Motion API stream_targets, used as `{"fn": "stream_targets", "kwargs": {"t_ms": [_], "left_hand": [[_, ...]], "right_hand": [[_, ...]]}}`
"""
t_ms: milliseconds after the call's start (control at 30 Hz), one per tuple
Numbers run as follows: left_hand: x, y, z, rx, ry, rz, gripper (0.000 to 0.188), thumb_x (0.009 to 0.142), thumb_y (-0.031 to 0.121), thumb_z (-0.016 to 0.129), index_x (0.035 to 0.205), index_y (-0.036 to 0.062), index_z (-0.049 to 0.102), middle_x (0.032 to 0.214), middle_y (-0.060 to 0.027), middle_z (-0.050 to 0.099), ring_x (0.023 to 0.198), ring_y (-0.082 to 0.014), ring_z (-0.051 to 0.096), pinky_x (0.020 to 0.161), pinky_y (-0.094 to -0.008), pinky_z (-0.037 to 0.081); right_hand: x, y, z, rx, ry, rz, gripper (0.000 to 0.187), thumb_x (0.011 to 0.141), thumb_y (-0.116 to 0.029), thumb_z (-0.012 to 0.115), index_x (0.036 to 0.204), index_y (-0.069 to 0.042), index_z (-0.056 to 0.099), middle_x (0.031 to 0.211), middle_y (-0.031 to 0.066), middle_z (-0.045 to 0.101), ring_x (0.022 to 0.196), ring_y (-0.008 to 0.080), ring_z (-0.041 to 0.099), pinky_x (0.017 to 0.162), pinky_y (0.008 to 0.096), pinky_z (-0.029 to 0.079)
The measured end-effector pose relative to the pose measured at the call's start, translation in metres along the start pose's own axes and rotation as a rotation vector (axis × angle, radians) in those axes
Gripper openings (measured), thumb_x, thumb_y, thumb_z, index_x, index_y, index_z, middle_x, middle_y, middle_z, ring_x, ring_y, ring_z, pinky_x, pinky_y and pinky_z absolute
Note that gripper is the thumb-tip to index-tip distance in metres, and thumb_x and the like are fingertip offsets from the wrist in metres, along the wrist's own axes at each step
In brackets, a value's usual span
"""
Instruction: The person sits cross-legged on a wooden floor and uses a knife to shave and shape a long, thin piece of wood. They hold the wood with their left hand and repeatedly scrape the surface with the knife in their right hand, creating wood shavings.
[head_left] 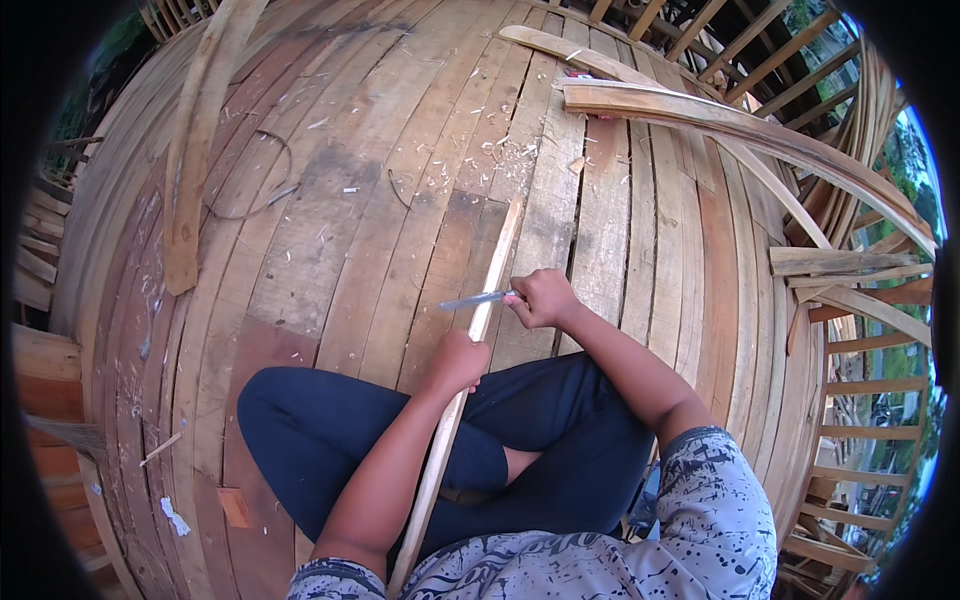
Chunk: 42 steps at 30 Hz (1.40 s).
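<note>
My left hand [459, 362] is closed round a long, narrow wooden strip [495, 264] that slants from my lap up and away to the deck in front of me. In my right hand [543, 298] is a knife [472, 300], its handle mostly hidden by the fingers. The grey blade lies across the strip, a little beyond my left hand, with its tip pointing left. Whether the edge bites into the wood cannot be made out. Pale wood shavings [515, 160] are scattered on the deck past the strip's far end.
I sit cross-legged on a plank deck [390, 260]. Long boards lie at the left [190, 170] and far right [720, 120]. A thin cord loop [285, 160] rests at the left. Slatted wooden framing [870, 432] runs along the right edge.
</note>
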<state>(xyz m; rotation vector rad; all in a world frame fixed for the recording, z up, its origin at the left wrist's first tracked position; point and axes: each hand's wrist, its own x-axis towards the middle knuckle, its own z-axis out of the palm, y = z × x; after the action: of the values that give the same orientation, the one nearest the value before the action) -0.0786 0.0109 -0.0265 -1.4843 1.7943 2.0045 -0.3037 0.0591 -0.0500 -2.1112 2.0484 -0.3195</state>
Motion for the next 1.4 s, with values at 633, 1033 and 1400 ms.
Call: {"fn": "stream_targets", "kwargs": {"t_ms": [633,1033,1400], "left_hand": [[-0.003,0.000,-0.008,-0.138,-0.036,-0.043,0.016,0.084,0.008,0.062,0.082,-0.0078,0.061,0.065,-0.0129,0.062,0.052,-0.0220,0.065,0.047,-0.0361,0.054],[-0.005,0.008,-0.005,0.043,0.068,0.080,0.026,0.082,0.011,0.070,0.095,-0.0111,0.066,0.070,-0.0169,0.066,0.054,-0.0269,0.070,0.050,-0.0377,0.054],[-0.007,0.007,-0.006,0.070,0.096,0.083,0.026,0.083,0.012,0.066,0.090,-0.0131,0.066,0.068,-0.0193,0.067,0.054,-0.0285,0.070,0.053,-0.0402,0.055]], "right_hand": [[0.002,-0.016,0.007,0.035,-0.049,-0.037,0.052,0.097,-0.049,0.053,0.071,-0.006,0.068,0.060,0.0205,0.062,0.062,0.0412,0.067,0.060,0.0509,0.053],[0.018,0.014,-0.008,0.034,-0.084,0.181,0.047,0.097,-0.049,0.054,0.080,-0.008,0.071,0.064,0.0199,0.065,0.066,0.0414,0.067,0.064,0.0517,0.053],[0.016,-0.004,0.003,0.040,-0.047,0.093,0.051,0.097,-0.049,0.054,0.073,-0.007,0.070,0.063,0.0199,0.064,0.065,0.0421,0.067,0.062,0.0521,0.053]]}}
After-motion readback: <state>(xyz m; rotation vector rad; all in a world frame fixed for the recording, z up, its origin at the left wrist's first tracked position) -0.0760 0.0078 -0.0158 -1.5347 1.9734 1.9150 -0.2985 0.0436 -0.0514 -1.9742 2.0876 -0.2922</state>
